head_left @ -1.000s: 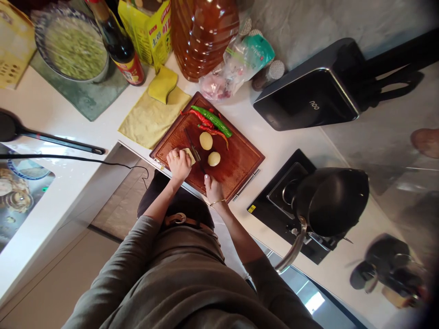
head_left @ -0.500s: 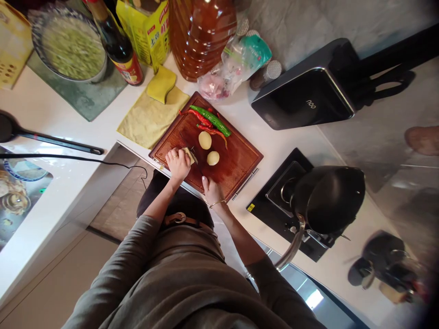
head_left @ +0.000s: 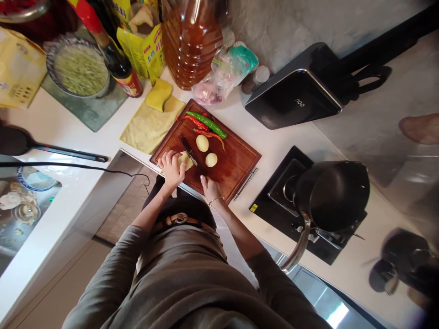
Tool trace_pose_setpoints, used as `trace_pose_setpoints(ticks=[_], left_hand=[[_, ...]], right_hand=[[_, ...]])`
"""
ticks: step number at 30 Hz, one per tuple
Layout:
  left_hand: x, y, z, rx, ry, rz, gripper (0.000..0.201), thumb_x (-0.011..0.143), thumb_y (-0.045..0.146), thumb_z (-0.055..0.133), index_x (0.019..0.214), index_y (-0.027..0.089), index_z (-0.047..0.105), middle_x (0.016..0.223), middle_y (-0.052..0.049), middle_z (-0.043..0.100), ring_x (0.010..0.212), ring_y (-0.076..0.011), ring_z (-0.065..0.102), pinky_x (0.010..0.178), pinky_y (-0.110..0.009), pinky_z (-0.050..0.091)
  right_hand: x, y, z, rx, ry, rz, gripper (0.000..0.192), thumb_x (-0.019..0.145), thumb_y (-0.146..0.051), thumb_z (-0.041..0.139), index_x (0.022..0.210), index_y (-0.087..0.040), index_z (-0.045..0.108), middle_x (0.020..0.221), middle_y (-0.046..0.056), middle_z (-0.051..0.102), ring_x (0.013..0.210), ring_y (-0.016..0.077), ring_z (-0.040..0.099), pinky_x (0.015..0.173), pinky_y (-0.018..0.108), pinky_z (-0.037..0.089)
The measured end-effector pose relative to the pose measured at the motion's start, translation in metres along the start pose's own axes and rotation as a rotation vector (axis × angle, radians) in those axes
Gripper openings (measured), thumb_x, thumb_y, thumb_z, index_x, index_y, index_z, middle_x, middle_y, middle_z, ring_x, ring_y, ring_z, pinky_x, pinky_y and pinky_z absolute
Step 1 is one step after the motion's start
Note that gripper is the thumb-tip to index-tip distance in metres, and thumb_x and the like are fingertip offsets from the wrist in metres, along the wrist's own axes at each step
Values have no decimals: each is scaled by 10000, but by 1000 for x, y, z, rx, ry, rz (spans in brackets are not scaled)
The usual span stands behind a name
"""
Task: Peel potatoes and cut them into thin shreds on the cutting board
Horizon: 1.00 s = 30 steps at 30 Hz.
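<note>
My right grip [head_left: 211, 188] clamps knife [head_left: 190, 156] over board [head_left: 236, 164]; my left grip [head_left: 172, 168], fingers apart, touches pale cut pieces [head_left: 185, 161] beside knife. Film-covered bowl [head_left: 100, 92] holds green shreds [head_left: 80, 71]; large jug [head_left: 192, 27], amber liquid [head_left: 194, 59].

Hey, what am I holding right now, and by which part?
Your right hand holds the knife by its handle end. Your left hand is at the pale slices; whether it grips them, I can't tell.
</note>
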<state>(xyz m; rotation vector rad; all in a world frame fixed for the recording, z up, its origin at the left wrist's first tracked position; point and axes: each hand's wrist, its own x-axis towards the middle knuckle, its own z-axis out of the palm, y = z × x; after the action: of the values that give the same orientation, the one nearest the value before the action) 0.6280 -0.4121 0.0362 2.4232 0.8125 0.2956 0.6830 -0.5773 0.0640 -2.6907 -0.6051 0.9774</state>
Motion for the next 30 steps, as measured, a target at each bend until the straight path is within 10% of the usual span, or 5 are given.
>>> trace_pose_setpoints(ticks=[11,23,30], left_hand=[[2,-60,-5,40,-390,569,494,882,446,432,1290,177,504,1336,-154,513,1296,-270,414,1097,-470,257],[-5,-75,-30,-13,-106,333,846,707,641,584,1321,88,404,1339,-254,420,1302,-362,351,1045,-535,278],[-21,-92,-45,156,-334,390,563,830,508,518,1286,178,510,1273,-175,543,1157,-299,497,970,-451,365]], right_hand=[[2,2,-1,66,27,-31,519,972,-445,229,895,-159,655,734,79,685,655,160,612,594,249,300],[3,6,2,72,28,-10,559,963,-476,206,861,-163,659,705,90,679,649,175,616,585,259,303],[3,6,1,86,16,-3,572,959,-488,204,864,-162,665,710,88,679,660,176,619,584,256,311]])
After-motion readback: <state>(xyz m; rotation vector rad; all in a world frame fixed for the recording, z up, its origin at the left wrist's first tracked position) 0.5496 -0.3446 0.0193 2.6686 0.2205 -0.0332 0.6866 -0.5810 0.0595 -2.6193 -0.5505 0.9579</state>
